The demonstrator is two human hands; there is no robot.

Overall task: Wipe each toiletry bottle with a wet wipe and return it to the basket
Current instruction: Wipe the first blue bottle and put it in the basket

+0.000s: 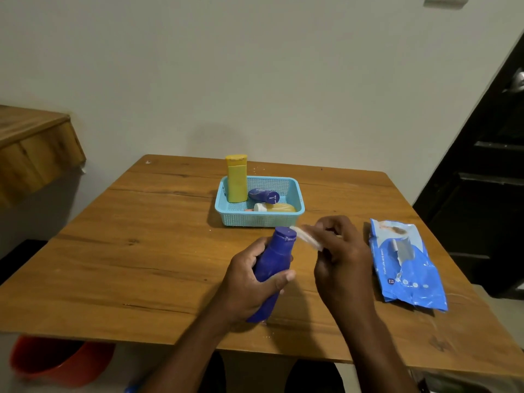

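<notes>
The left hand (pixel 249 282) wraps its fingers and thumb round a blue bottle (pixel 272 268), held tilted above the table (pixel 141 251), cap toward the basket (pixel 259 217). The right hand (pixel 340 251) pinches a white wipe (pixel 307 238) right beside the cap. In the basket stand a yellow bottle (pixel 236 180), a small blue bottle (pixel 263 195) and a lying amber one (pixel 279 207). A wipes pack (pixel 408 268) lies to the right
</notes>
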